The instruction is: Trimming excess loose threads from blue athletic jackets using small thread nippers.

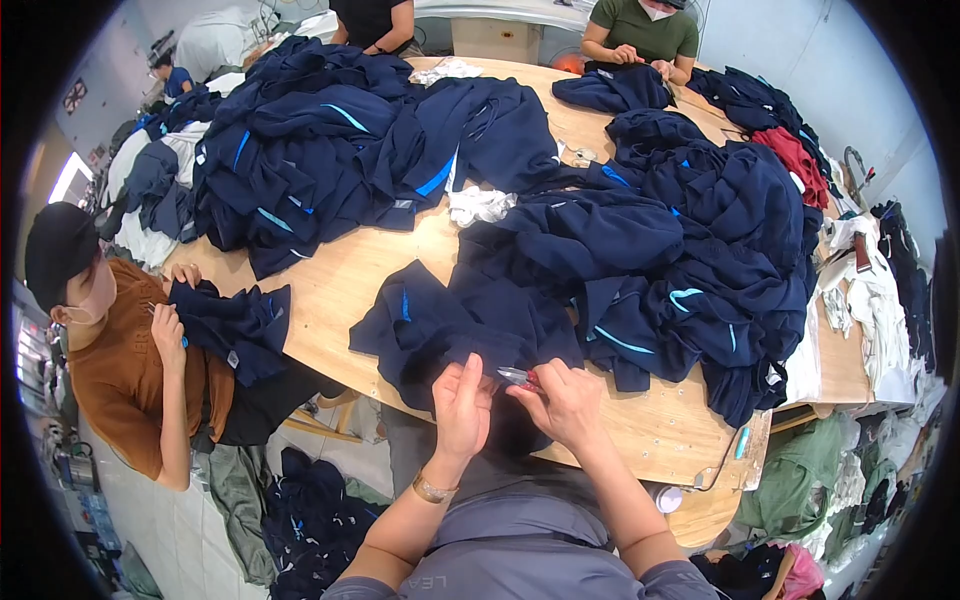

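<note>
A navy garment (480,325) lies bunched at the table's near edge, part of it hanging toward my lap. My left hand (463,408) is closed on its near part, thumb pointing up; the exact grip is partly hidden behind the fingers. In my right hand (567,402) is a small pair of thread snips (519,378) with red handles. Its pale metal blades point left, toward the left thumb, just above the cloth. Both hands are close together, with the snips between them.
Large heaps of navy garments (330,140) with blue trim cover the wooden table (335,325), a second heap (700,220) rising to my right. White scraps (482,206) lie between them. A co-worker in brown (130,370) handles navy cloth at left; another in green (640,40) works across.
</note>
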The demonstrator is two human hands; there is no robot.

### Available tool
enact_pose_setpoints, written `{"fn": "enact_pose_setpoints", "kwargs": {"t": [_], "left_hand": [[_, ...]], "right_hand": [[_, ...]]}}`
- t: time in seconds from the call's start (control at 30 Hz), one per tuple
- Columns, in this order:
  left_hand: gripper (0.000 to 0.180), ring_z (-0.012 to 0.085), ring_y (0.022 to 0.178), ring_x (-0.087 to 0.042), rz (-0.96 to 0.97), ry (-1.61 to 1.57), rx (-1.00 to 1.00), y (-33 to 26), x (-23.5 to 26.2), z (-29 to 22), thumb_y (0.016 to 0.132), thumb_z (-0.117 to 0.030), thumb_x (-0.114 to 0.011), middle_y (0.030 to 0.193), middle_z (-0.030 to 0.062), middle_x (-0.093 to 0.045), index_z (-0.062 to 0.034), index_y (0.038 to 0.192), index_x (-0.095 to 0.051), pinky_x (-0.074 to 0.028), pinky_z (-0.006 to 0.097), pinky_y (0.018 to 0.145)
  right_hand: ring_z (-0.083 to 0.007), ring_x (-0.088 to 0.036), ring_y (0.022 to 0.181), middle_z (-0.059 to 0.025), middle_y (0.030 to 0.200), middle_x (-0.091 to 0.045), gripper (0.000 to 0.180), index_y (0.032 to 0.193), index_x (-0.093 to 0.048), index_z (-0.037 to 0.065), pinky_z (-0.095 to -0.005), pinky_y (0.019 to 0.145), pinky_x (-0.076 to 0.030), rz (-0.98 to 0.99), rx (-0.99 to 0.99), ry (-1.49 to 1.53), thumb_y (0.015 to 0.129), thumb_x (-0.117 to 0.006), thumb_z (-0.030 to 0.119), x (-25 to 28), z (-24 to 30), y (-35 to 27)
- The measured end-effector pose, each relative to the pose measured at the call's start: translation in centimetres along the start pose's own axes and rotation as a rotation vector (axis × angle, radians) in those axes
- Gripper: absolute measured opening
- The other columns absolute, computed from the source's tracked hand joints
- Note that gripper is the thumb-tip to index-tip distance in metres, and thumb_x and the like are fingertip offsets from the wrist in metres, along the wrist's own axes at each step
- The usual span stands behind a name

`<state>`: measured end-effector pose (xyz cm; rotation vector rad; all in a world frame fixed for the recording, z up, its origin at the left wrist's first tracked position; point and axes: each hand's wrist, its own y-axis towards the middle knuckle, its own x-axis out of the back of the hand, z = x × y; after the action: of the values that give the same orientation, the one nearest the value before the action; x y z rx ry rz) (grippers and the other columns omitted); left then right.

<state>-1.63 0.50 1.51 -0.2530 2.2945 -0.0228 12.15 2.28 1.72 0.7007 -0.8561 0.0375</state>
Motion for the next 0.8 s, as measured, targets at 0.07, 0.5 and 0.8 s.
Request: {"fn": "enact_pose_setpoints", "kwargs": {"t": [0.07,0.5,0.8], "left_hand": [[0.017,0.0084,0.072,-0.052,0.001,0.003,-0.007,0.0,0.0,0.0,0.094,-0.012,-0.047,0.078,0.0025,-0.057,-0.0054,0.078,-0.053,-0.043,0.024,0.069],[0.022,0.0033,0.057,-0.043,-0.033,0.134,-0.091,-0.3,0.4,0.7,0.093,-0.013,-0.05,0.069,-0.0007,-0.053,-0.0057,0.072,-0.051,-0.035,0.019,0.052],[0.023,0.0008,0.05,-0.033,0.02,0.2,-0.128,-0.3,1.0,0.8,0.093,-0.014,-0.051,0.063,-0.0044,-0.048,-0.0062,0.071,-0.051,-0.025,0.018,0.046]], "right_hand": [[-0.0223,-0.049,0.046,-0.0048,0.059,-0.048,0.031,0.067,-0.052,0.007,-0.0311,0.044,-0.036,-0.003,-0.007,0.01,0.069,-0.073,0.031,-0.1,0.1,0.1],[-0.0223,-0.049,0.047,-0.0049,0.06,-0.048,0.031,0.068,-0.053,0.007,-0.0309,0.044,-0.037,-0.009,0.007,-0.004,0.069,-0.073,0.031,0.0,0.0,0.5],[-0.0227,-0.049,0.047,-0.0051,0.06,-0.048,0.031,0.067,-0.052,0.007,-0.031,0.045,-0.037,0.015,0.011,0.018,0.071,-0.071,0.031,0.0,-0.2,0.3]]}}
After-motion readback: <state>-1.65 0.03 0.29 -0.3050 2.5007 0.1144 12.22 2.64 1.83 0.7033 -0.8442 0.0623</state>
